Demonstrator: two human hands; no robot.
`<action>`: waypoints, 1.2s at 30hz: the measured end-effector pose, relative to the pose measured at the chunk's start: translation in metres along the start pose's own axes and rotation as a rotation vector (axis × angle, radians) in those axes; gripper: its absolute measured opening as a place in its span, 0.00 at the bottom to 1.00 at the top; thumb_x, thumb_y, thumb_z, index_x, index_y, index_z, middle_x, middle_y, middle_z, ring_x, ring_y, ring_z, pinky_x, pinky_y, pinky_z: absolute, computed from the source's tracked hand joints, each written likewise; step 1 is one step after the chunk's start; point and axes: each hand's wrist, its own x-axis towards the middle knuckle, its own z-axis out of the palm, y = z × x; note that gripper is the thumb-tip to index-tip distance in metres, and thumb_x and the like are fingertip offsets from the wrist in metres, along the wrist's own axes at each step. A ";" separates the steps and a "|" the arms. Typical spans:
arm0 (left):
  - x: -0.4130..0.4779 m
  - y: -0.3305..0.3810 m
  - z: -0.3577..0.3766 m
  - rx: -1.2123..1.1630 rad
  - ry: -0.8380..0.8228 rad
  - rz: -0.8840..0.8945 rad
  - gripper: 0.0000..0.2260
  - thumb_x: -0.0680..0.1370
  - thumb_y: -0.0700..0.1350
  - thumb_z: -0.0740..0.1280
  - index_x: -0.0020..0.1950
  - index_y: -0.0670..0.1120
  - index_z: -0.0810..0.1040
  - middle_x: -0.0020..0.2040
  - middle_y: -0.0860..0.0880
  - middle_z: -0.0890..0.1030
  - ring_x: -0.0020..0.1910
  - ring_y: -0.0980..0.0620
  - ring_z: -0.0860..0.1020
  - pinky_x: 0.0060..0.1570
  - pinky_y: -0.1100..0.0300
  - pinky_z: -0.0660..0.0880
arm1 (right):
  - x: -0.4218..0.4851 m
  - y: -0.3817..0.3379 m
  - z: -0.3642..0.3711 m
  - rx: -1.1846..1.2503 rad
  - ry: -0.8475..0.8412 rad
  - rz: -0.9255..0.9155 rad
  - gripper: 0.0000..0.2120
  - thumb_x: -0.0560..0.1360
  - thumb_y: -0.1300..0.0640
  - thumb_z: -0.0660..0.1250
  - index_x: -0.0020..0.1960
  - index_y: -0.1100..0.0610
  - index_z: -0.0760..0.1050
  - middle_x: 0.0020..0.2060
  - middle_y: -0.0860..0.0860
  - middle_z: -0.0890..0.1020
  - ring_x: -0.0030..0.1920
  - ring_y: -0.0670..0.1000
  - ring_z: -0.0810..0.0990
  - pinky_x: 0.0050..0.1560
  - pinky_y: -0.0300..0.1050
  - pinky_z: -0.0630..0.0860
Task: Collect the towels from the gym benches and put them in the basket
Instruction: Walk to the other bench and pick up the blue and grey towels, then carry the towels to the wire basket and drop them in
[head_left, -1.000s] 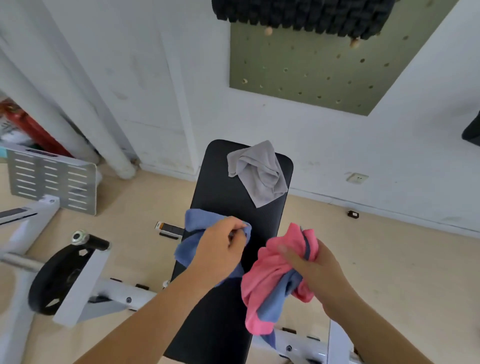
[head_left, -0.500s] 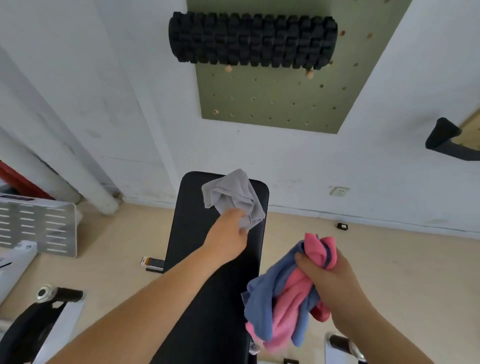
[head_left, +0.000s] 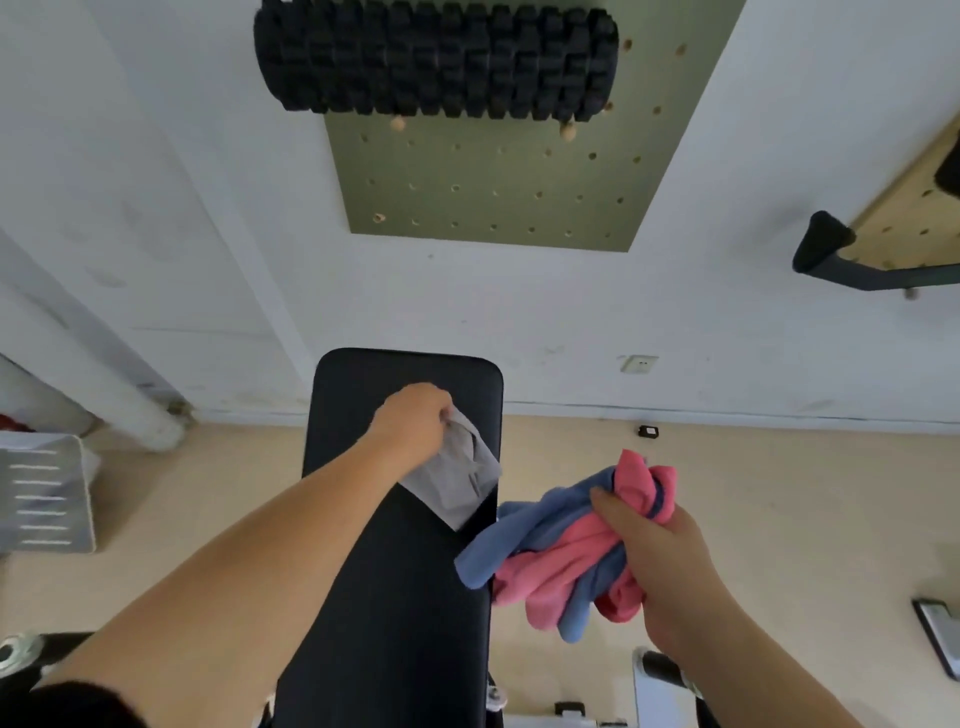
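Collection step underway: left hand (head_left: 415, 421) pinches grey towel (head_left: 457, 478) off the counter (head_left: 395, 571); right hand (head_left: 660, 561) grips pink towel (head_left: 561, 571) and blue towel (head_left: 524, 525). Next, likely: basket, not in view.

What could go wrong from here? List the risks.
The right hand bunches the pink towel and blue towel with loose ends dangling; one might slip out. The left hand pinches only a corner of the grey towel, so it could drop onto the bench. No basket is in view.
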 end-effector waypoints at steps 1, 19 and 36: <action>-0.014 -0.003 0.000 -0.092 0.046 0.042 0.09 0.78 0.43 0.65 0.53 0.49 0.85 0.51 0.49 0.84 0.50 0.47 0.83 0.47 0.52 0.79 | -0.003 0.001 0.001 0.002 0.002 0.000 0.10 0.78 0.60 0.74 0.56 0.65 0.81 0.51 0.68 0.86 0.44 0.59 0.85 0.46 0.56 0.82; -0.287 0.184 -0.024 -1.320 -0.246 -0.047 0.04 0.79 0.39 0.72 0.50 0.42 0.87 0.40 0.40 0.86 0.38 0.50 0.83 0.45 0.57 0.83 | -0.126 -0.011 -0.087 -0.081 -0.097 -0.161 0.19 0.70 0.45 0.80 0.50 0.59 0.85 0.47 0.64 0.89 0.53 0.65 0.88 0.56 0.63 0.83; -0.397 0.439 0.060 -0.866 0.090 0.144 0.05 0.81 0.46 0.67 0.46 0.50 0.79 0.42 0.43 0.84 0.39 0.48 0.78 0.41 0.55 0.73 | -0.238 0.136 -0.508 0.247 0.321 -0.028 0.14 0.72 0.50 0.78 0.54 0.56 0.83 0.57 0.64 0.86 0.59 0.64 0.86 0.63 0.66 0.81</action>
